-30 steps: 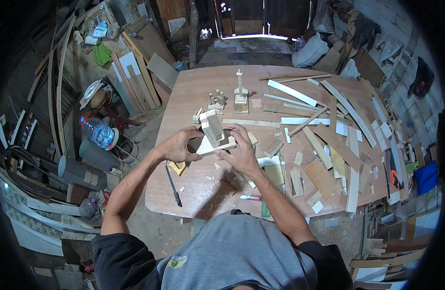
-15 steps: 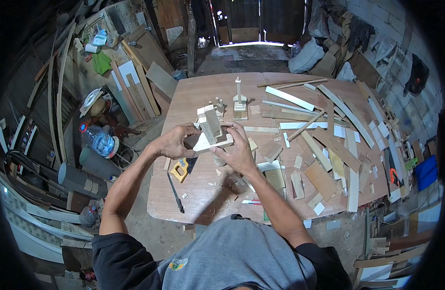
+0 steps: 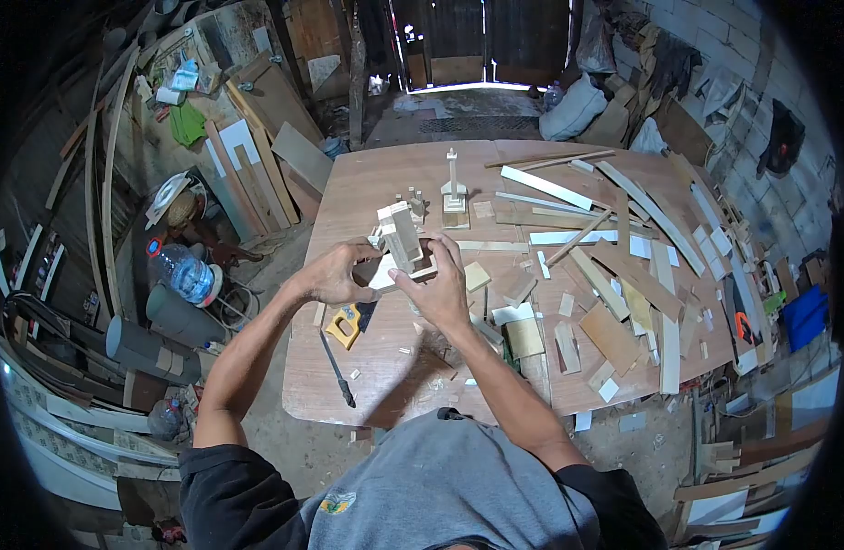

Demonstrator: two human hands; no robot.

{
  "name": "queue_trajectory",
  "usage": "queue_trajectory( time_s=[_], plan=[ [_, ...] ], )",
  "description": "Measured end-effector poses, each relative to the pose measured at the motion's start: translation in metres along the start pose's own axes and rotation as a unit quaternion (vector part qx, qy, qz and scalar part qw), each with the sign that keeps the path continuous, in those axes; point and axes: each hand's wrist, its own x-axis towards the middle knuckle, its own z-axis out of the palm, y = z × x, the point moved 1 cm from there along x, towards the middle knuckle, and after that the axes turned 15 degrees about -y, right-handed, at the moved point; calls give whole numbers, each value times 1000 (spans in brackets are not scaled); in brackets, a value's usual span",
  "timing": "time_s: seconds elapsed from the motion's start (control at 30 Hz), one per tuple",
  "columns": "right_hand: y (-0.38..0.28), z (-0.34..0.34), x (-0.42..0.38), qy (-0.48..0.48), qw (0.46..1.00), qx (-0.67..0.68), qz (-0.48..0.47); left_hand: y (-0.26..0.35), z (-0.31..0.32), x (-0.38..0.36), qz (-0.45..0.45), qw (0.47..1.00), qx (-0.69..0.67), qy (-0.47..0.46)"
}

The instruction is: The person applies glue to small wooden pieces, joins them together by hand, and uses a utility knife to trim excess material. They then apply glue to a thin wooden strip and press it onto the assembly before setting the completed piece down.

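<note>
Between both hands I hold a small wooden model [image 3: 401,236], a block-like tower standing on a flat pale base, raised above the table. My left hand [image 3: 335,272] grips the left side of the base, thumb below and fingers on top. On the right side, my right hand [image 3: 437,284] is wrapped round the base with its thumb near the front edge. Just beyond stands a slim wooden tower model [image 3: 454,191] on a stepped base, and some small wooden pieces [image 3: 415,202] sit beside it. A handsaw with a yellow handle [image 3: 343,326] lies below my left hand.
The brown table [image 3: 348,206] carries many wooden strips and offcuts on its right half, including a white strip [image 3: 547,187] and a flat board [image 3: 612,339]. A dark rod-like tool [image 3: 337,371] lies near the front left. A water bottle [image 3: 185,272] stands left of the table.
The view has shifted slightly. My right hand's thumb has moved up and left onto the base, and the model is still held in both hands.
</note>
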Motion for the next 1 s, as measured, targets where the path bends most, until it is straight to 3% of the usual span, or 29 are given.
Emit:
queue_trajectory(
  time_s=[0.33,0.63,0.7,1.0],
  plan=[
    [15,23,-13,15,999,-43,-8,-11,27,-13,-33,999,1,25],
    [28,29,-28,-90,995,16,39,-12,76,-26,-79,992,-28,97],
    [23,26,-32,-69,995,-68,4,-11,87,-30,-99,987,-16,125],
    [15,51,-31,-63,991,-119,8,-13,121,-41,-157,975,-1,160]
  ],
)
